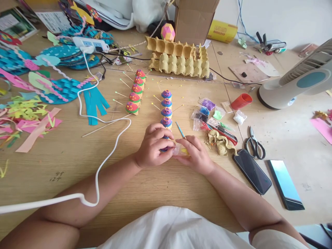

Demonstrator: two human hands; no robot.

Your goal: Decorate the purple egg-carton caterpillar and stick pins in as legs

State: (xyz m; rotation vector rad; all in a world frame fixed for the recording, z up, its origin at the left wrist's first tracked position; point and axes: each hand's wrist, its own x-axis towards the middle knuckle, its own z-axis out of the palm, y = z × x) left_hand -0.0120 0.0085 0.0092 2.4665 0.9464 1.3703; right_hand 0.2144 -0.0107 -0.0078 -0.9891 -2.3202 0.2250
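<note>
My left hand [156, 145] is closed in a pinch at one edge of a small clear plastic bag [176, 150] with yellow clay [184, 150] inside. The other side of that bag is gripped by my right hand [195, 154]. A thin blue stick [180, 129] points up beside the right fingers; whether they hold it or it lies on the table, I cannot tell. Partly behind my left fingers stands a row of egg-carton cups [166, 112] covered in blue and purple clay with faces. Yellow-tipped sticks stand out from its sides. The row's near end is mostly hidden.
A red-and-green egg-carton row [134, 97] stands further left. To the right lie bagged clays [207, 104], a utility knife [226, 134], scissors [254, 145], two phones [252, 172] and a fan [295, 81]. A white cable [114, 148] crosses the left side. Egg cartons [184, 65] stand behind.
</note>
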